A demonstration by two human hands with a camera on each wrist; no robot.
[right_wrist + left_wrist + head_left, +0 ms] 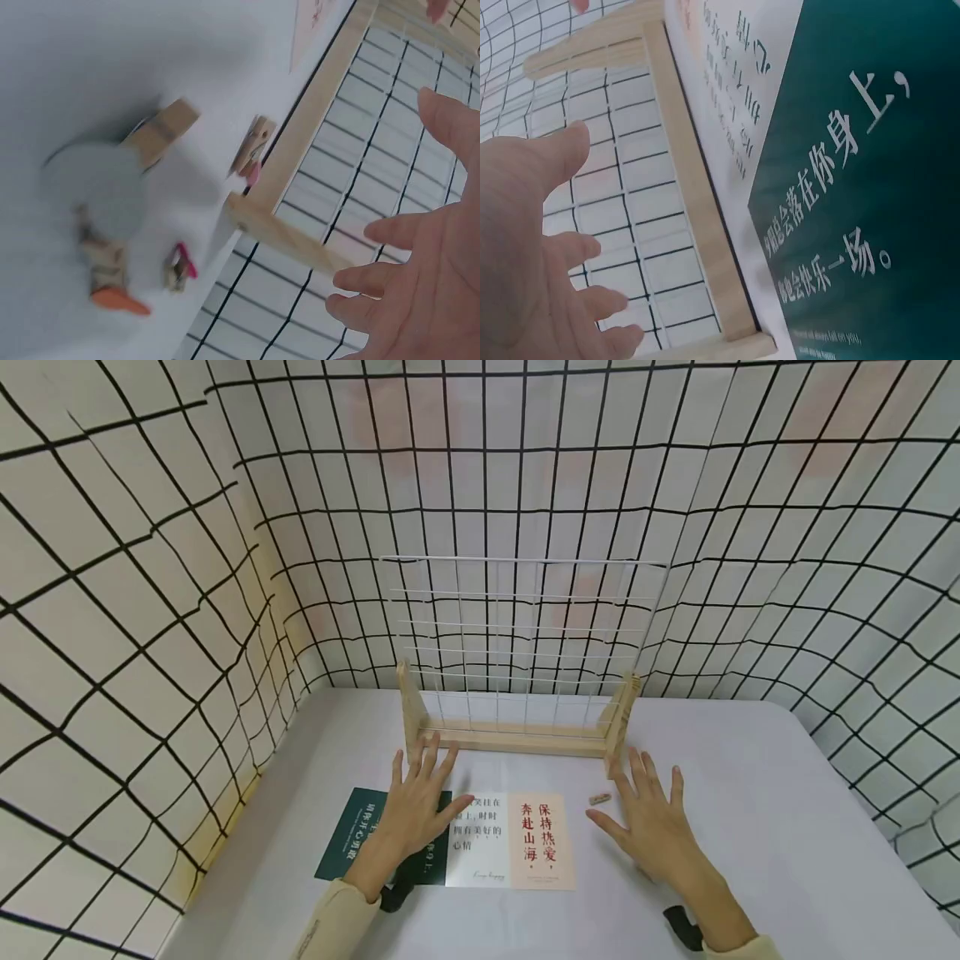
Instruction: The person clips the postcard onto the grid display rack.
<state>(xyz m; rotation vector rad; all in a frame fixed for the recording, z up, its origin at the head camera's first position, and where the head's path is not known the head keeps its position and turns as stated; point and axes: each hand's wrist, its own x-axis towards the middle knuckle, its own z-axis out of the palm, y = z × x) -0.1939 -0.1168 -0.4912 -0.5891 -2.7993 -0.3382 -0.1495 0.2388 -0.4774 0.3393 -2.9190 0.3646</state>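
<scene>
My left hand (411, 818) hovers with fingers spread over a dark green card (356, 818) printed with white characters, hiding part of it. Beside that card lie a white card (480, 864) and a peach card with red characters (558, 868). My right hand (652, 827) is spread to the right of the cards, close to a small wooden clothespin (600, 798). Several more clothespins show in the right wrist view: one with an orange piece (112, 281), one with a magenta piece (180, 268), and a larger one (169, 127) by a blurred grey round piece (97, 180). Neither hand holds anything.
A wooden stand (517, 741) with a thin white wire grid (525, 647) rises behind the cards, its feet pointing forward. Black grid netting (480, 452) surrounds the back and sides of the white table (750, 793).
</scene>
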